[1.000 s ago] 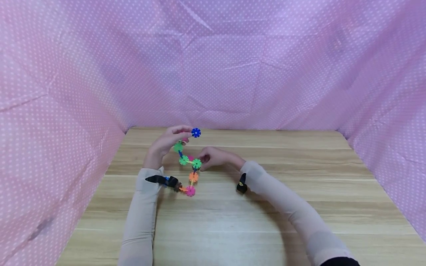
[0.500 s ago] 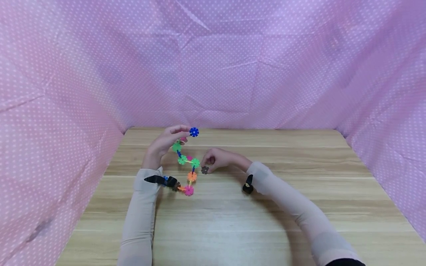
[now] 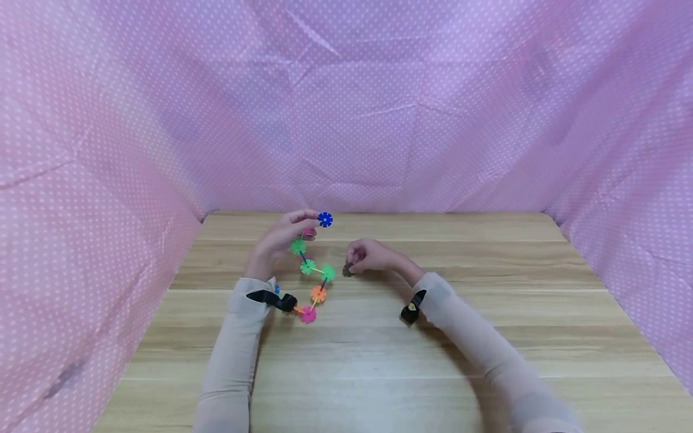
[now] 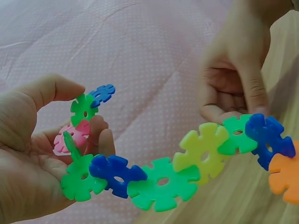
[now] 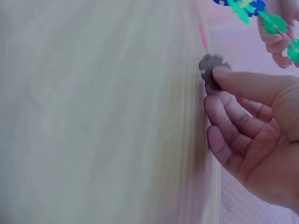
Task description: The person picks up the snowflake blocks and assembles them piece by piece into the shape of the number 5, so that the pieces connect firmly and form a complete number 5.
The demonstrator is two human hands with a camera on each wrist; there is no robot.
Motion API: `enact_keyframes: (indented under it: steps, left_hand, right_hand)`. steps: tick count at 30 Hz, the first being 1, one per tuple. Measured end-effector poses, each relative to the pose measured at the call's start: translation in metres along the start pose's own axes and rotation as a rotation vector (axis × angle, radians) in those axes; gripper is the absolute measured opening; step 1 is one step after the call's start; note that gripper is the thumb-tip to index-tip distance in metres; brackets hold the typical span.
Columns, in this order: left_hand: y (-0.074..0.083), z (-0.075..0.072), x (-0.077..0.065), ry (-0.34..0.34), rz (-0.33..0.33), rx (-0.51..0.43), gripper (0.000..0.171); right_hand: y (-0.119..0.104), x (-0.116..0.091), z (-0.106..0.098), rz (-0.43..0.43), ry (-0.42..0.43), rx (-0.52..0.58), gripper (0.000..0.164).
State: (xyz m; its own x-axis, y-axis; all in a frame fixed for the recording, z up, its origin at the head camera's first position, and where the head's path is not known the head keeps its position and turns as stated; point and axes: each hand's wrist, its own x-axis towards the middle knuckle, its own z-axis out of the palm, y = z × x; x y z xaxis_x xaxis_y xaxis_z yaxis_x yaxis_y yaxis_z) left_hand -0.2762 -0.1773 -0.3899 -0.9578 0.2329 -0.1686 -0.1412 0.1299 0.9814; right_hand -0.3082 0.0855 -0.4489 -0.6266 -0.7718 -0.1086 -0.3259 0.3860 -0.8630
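Observation:
A chain of slotted plastic snowflake discs hangs from my left hand (image 3: 278, 239), its thumb and fingers pinching a green disc (image 4: 84, 112) near the top. Past the fingertips a dark blue disc (image 3: 325, 219) forms the chain's upper end. Below the hand run green, blue and yellow discs, then an orange disc (image 3: 319, 294) and a pink disc (image 3: 308, 314). The lower part passes behind the left wrist and is partly hidden. To the right of the chain, my right hand (image 3: 375, 255) pinches a single grey-brown snowflake disc (image 5: 211, 70) between thumb and forefinger, apart from the chain.
Both hands are over a light wooden table (image 3: 368, 373). Pink dotted cloth (image 3: 357, 120) hangs around its back and sides. Each wrist wears a black strap; the left one (image 3: 273, 299) overlaps the chain's lower part. A thin pink edge (image 5: 202, 36) shows in the right wrist view.
My right hand has drawn away from the chain to the right, bringing the grey-brown disc into sight. My left hand, with the chain, has shifted slightly right and nearer.

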Motion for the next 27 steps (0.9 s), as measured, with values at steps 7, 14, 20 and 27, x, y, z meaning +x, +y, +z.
enact_keyframes:
  steps: [7, 14, 20, 27]
  left_hand:
    - [-0.001, 0.010, 0.003, 0.029, 0.020, -0.030, 0.032]
    - [0.002, 0.016, 0.003, 0.048, 0.020, -0.052, 0.040]
    - [0.001, 0.019, 0.005, 0.048, 0.023, -0.058, 0.042]
    - [0.000, 0.021, 0.005, 0.073, 0.001, -0.074, 0.038]
  right_hand:
    - [0.003, -0.002, -0.003, 0.037, 0.149, 0.079, 0.018]
    - [-0.008, 0.001, -0.011, 0.001, 0.319, 0.156, 0.020]
    - [-0.022, 0.005, -0.017, -0.086, 0.449, 0.259, 0.019]
    - [-0.028, 0.008, -0.017, -0.146, 0.529, 0.313, 0.018]
